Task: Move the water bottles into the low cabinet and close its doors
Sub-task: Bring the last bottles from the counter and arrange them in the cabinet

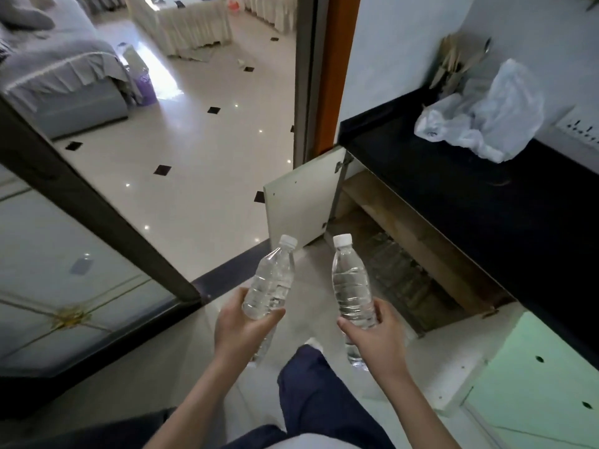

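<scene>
My left hand [240, 328] grips a clear water bottle [272, 283] with a white cap, tilted up and to the right. Part of a second clear bottle [264, 346] shows under that hand. My right hand [376, 338] grips another white-capped water bottle [351, 286], held nearly upright, and a further bottle end [354, 353] sticks out below it. Right of the bottles, the low cabinet [405, 277] under the black countertop [486, 202] stands open, its inside dark. Its white left door [298, 205] swings out toward the floor space. The pale right door [534, 367] is open too.
A crumpled white plastic bag [479, 121] lies on the countertop near a wall socket [580, 128]. A dark-framed glass sliding door [97, 202] runs along my left. Beyond it are a tiled floor [194, 150], a grey sofa [58, 76] and a draped table [184, 24]. My dark-trousered leg [317, 393] is below.
</scene>
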`<state>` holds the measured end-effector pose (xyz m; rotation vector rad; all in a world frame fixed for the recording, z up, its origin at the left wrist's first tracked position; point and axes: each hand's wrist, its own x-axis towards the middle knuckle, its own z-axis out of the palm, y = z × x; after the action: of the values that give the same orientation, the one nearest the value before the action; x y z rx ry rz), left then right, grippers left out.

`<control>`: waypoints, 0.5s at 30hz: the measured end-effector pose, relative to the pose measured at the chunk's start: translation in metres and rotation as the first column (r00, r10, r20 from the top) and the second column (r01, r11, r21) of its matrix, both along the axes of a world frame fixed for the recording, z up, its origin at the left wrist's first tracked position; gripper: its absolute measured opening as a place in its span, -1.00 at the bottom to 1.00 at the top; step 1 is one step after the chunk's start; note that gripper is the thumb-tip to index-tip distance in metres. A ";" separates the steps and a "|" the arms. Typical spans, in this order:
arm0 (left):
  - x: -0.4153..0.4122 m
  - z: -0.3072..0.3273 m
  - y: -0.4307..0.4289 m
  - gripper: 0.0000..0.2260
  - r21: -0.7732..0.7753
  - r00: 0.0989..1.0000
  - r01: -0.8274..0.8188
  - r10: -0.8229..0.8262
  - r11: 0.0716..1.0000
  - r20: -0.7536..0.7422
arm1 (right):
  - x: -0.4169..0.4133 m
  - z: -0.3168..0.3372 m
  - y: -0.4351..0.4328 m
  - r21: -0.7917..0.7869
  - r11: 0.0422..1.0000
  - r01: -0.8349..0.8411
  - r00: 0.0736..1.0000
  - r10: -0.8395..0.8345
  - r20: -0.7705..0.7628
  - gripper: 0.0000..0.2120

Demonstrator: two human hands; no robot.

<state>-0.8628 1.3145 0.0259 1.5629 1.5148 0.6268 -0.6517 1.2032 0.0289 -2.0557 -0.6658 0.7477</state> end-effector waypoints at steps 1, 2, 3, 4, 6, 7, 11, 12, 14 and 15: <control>0.008 -0.005 0.012 -0.61 -0.015 1.000 0.013 -0.013 1.000 -0.005 | 0.007 -0.003 0.016 -0.011 1.000 0.007 1.000 -0.007 -0.010 -0.58; 0.015 -0.010 0.024 -0.60 -0.033 1.000 0.020 -0.021 0.999 -0.017 | 0.016 -0.006 0.032 -0.026 1.000 0.015 0.999 -0.015 -0.030 -0.57; 0.023 -0.013 0.037 -0.59 -0.051 0.999 0.022 -0.024 0.998 -0.039 | 0.025 -0.009 0.049 -0.042 0.999 0.016 0.999 -0.018 -0.048 -0.55; 0.029 -0.015 0.052 -0.60 -0.068 0.998 0.024 -0.027 0.997 -0.055 | 0.033 -0.013 0.065 -0.061 0.998 0.010 0.998 -0.013 -0.059 -0.53; 0.045 -0.013 0.082 -0.57 -0.093 0.997 0.029 -0.035 0.995 -0.062 | 0.047 -0.015 0.095 -0.081 0.997 0.016 0.996 -0.023 -0.082 -0.49; 0.054 -0.010 0.097 -0.54 -0.096 0.998 0.027 -0.033 0.995 -0.060 | 0.055 -0.014 0.108 -0.079 0.996 0.031 0.995 -0.039 -0.097 -0.48; 0.098 0.002 0.163 -0.56 -0.102 0.997 0.062 -0.067 0.993 -0.047 | 0.092 -0.001 0.157 -0.075 0.992 0.099 0.993 -0.103 -0.057 -0.46; 0.109 0.006 0.176 -0.61 -0.104 0.995 0.087 -0.091 0.991 -0.039 | 0.100 0.004 0.164 -0.081 0.991 0.106 0.993 -0.109 -0.036 -0.47; 0.130 0.011 0.198 -0.67 -0.099 0.988 0.146 -0.149 0.984 -0.026 | 0.112 0.010 0.174 -0.080 0.983 0.164 0.986 -0.165 -0.010 -0.54; 0.140 0.012 0.207 -0.69 -0.103 0.983 0.180 -0.183 0.978 -0.021 | 0.118 0.013 0.178 -0.075 0.977 0.201 0.979 -0.202 -0.013 -0.59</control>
<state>-0.7226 1.5216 0.0382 1.6172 1.3846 0.4183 -0.5340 1.3811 0.0417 -2.1418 -0.4153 0.6830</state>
